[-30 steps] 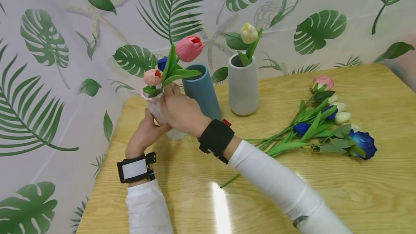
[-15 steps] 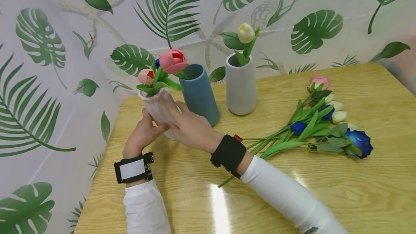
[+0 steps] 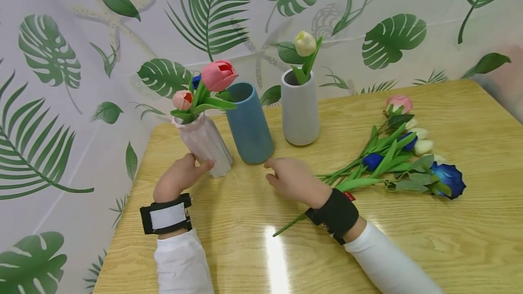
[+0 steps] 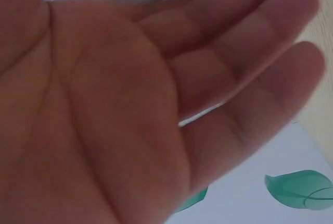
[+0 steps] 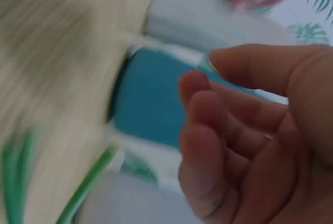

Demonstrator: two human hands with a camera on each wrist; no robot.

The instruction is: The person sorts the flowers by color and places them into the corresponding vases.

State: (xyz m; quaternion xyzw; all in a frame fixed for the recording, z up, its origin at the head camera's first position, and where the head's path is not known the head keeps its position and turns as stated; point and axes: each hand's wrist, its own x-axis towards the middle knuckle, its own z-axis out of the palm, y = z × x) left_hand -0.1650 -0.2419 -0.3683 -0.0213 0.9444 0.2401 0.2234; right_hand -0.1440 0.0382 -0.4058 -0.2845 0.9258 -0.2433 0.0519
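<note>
A pale pink ribbed vase [image 3: 209, 148] stands at the table's left, holding a large pink tulip [image 3: 218, 75], a small pink tulip [image 3: 182, 100] and a blue bud. My left hand [image 3: 195, 168] rests against the vase's lower side, thumb touching it, with the palm flat and fingers fairly straight in the left wrist view [image 4: 171, 99]. Hovering low over the table, my right hand [image 3: 277, 173] is loosely curled and holds nothing, just in front of the blue vase [image 3: 248, 124]. The right wrist view shows that hand [image 5: 229, 125] beside the blue vase [image 5: 151, 99].
A grey vase [image 3: 299, 109] with a cream tulip [image 3: 304, 43] stands behind the blue one. A bunch of loose tulips [image 3: 388, 158] and a blue rose [image 3: 449, 178] lie on the wooden table [image 3: 408, 244] to the right. A leaf-print cloth hangs behind.
The pink vase, held up and tilted before, now stands on the table. My right hand let go of it and drew back to the right; my left hand has slid down to its base.
</note>
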